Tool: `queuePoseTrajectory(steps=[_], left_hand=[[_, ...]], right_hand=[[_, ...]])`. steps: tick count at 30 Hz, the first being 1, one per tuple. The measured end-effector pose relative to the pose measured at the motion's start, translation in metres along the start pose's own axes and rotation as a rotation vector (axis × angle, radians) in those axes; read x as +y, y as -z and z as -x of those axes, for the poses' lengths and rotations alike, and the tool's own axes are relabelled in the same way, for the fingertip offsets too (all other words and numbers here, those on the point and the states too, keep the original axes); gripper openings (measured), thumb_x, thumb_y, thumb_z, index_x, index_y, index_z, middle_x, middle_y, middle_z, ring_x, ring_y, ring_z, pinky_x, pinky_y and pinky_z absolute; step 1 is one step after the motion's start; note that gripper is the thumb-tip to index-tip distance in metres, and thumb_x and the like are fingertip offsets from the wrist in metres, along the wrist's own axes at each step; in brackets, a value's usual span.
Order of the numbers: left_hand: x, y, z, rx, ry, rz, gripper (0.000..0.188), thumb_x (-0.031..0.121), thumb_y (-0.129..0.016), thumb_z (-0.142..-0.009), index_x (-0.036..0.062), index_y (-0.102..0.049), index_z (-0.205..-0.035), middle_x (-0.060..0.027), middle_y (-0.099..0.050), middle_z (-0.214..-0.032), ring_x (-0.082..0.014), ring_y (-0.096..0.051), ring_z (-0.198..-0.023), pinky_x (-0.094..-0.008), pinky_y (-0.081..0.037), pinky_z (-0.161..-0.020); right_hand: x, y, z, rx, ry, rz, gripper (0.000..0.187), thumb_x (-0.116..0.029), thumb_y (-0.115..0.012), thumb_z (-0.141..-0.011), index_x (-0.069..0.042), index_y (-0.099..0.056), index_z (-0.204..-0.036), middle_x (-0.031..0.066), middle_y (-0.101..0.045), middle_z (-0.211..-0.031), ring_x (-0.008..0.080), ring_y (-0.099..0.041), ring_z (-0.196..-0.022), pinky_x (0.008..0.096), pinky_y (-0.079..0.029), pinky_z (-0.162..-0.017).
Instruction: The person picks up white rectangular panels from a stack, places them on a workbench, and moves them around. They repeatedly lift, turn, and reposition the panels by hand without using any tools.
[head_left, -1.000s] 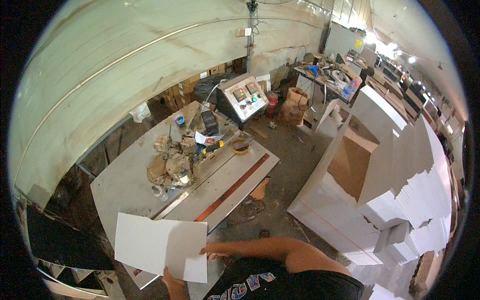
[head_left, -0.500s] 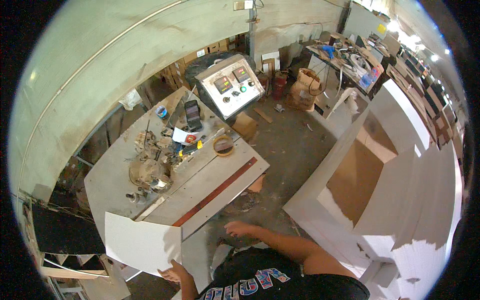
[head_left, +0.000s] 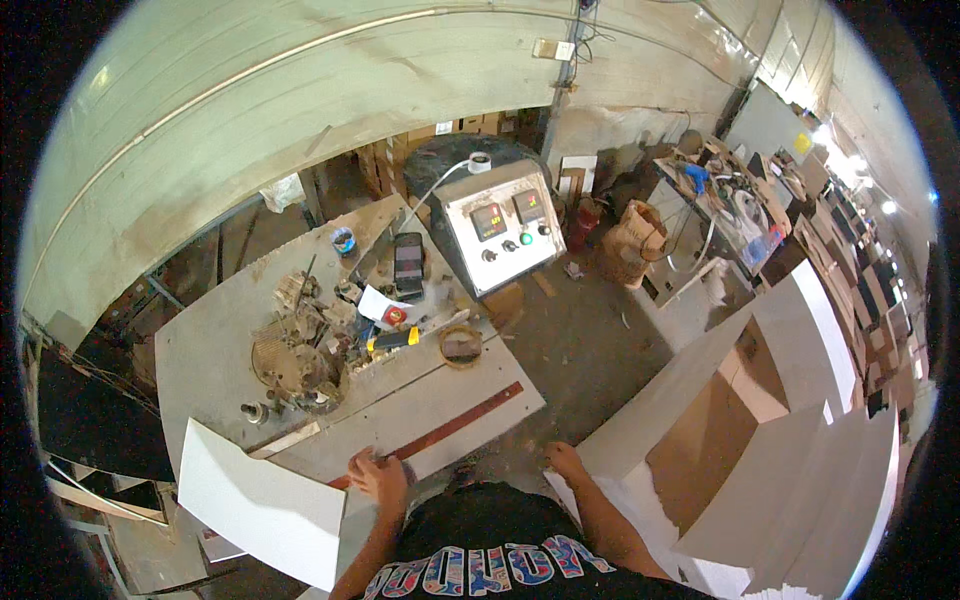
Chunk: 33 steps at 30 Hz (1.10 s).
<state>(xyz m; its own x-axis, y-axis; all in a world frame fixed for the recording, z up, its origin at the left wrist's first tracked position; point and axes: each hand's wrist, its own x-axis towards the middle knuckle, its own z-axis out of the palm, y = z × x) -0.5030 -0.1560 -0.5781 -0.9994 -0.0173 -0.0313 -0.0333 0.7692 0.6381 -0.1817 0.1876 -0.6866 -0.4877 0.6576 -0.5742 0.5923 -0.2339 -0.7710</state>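
Note:
My left hand is over the near edge of the workbench, fingers apart and holding nothing I can see. It is beside the near end of a long dark-red strip on the benchtop. A white panel lies across the bench's near left corner, left of that forearm. My right hand is curled closed near the left corner of the large white panels. Whatever is in its fingers, if anything, is hidden.
A dusty machine, a yellow-black tool, a tape roll and a dark phone-like device lie on the bench. Beyond stands a control box. White panels with a brown board fill the right.
My left hand has moved from beside the white panel up and right to the bench edge. My right hand has moved right, toward the large panels. The view has shifted.

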Motion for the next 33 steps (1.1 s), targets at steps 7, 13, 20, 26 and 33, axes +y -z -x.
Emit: queuePoseTrajectory(steps=[7,13,20,26,33], left_hand=[[0.063,-0.024,-0.024,-0.461,-0.194,-0.057,0.091,0.043,-0.084,-0.086,0.0100,-0.045,-0.161,-0.0287,-0.022,-0.176,-0.0532,-0.013,-0.163,-0.0721,-0.006,-0.131],[0.071,-0.074,-0.012,-0.509,-0.188,-0.160,0.139,0.068,-0.089,-0.081,-0.0018,-0.015,-0.175,-0.0318,-0.003,-0.184,-0.0573,0.008,-0.169,-0.0768,0.004,-0.130],[0.118,-0.136,0.005,-0.179,-0.194,-0.823,0.174,0.091,-0.085,-0.068,-0.0066,0.009,-0.177,-0.0311,0.017,-0.185,-0.0568,0.019,-0.169,-0.0746,0.012,-0.130],[0.206,-0.137,0.016,-0.464,0.345,-0.321,0.170,0.091,-0.087,-0.066,0.0141,0.010,-0.182,-0.0243,0.016,-0.188,-0.0590,0.014,-0.169,-0.0823,0.001,-0.128],[0.274,-0.137,0.005,-0.462,0.464,-0.390,0.171,0.090,-0.089,-0.066,0.0162,0.013,-0.182,-0.0250,0.020,-0.187,-0.0639,0.019,-0.165,-0.0864,-0.003,-0.124]], right_hand=[[-0.058,0.058,-0.044,0.197,-0.217,-0.134,0.026,-0.027,-0.071,-0.104,-0.009,-0.080,-0.121,0.0060,-0.077,-0.095,0.0205,-0.070,-0.076,0.0327,-0.051,-0.065],[-0.138,0.124,-0.158,0.190,0.216,-0.033,0.027,-0.026,-0.068,-0.105,-0.005,-0.078,-0.119,0.0054,-0.076,-0.089,0.0167,-0.065,-0.070,0.0339,-0.049,-0.060],[-0.298,0.193,-0.294,0.229,0.158,-0.249,0.034,-0.025,-0.067,-0.106,-0.004,-0.074,-0.131,0.0045,-0.077,-0.094,0.0146,-0.065,-0.071,0.0318,-0.051,-0.062],[-0.306,0.254,-0.473,0.015,0.166,-0.495,0.035,-0.026,-0.069,-0.108,-0.004,-0.073,-0.135,0.0034,-0.077,-0.099,0.0139,-0.067,-0.076,0.0311,-0.053,-0.064],[-0.199,0.242,-0.592,-0.151,0.283,-0.549,0.021,-0.026,-0.070,-0.107,-0.009,-0.081,-0.115,0.0052,-0.077,-0.092,0.0192,-0.071,-0.079,0.0449,-0.057,-0.068]])
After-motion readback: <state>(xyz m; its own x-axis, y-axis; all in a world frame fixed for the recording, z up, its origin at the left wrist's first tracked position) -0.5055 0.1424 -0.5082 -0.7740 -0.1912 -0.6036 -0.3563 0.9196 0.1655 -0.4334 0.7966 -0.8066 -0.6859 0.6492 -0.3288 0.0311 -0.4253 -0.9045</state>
